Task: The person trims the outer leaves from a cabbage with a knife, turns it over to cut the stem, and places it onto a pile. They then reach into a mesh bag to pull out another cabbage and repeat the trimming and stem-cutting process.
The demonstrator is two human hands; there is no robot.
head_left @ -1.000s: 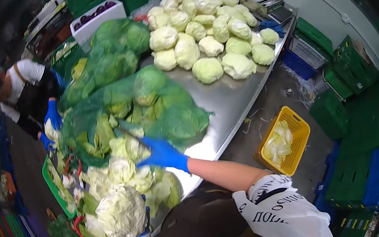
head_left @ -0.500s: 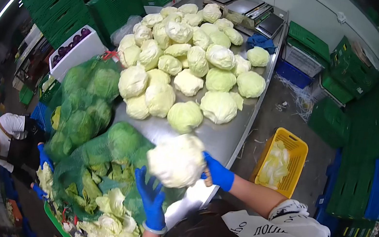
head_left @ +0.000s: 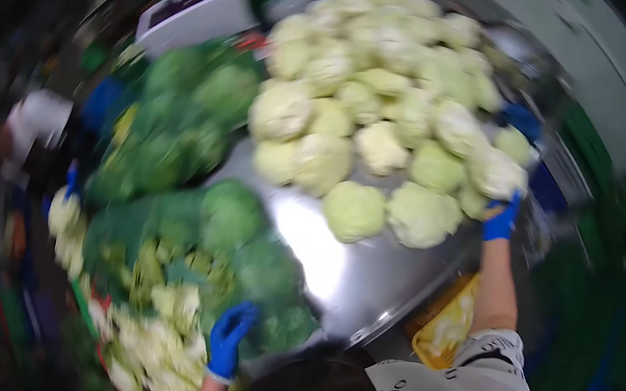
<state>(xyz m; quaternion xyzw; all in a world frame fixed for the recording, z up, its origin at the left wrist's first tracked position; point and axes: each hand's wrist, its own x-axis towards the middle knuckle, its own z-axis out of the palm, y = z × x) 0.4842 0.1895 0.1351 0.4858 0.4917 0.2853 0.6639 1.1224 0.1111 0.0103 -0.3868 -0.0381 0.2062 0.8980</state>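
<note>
Two blue-gloved hands show in the head view, which is badly smeared by motion. One, the right hand [head_left: 500, 219], is stretched far out along the right edge of the steel bench [head_left: 319, 265]. Its fingers [head_left: 507, 207] are raised against the lower side of a pale cabbage [head_left: 496, 171] at the right rim of the pile [head_left: 378, 84]. Glove and cabbage touch, but the blur hides whether the fingers clasp it or only lie against it. Near the body, the left hand [head_left: 228, 338] rests at the near end of a green net sack [head_left: 240, 249] full of green heads, which lies on the bench's near left part. Its fingers [head_left: 240, 316] point up and lie close together on the mesh; whether they pinch the net I cannot tell. Loose pale leaves [head_left: 162, 335] are heaped just left of that hand. A second sack [head_left: 180, 111] lies farther back on the left, beside the pile. Bare steel shines between the near sack and the two front heads of the pile. Under the bench's right edge, below the right forearm, stands a yellow crate [head_left: 445, 332] with pale leaves in it. At far left a co-worker [head_left: 34, 123] in white is a blur, with a blue glove [head_left: 72, 180] close to the sacks. Behind the sacks sits a white box [head_left: 195, 10].
</note>
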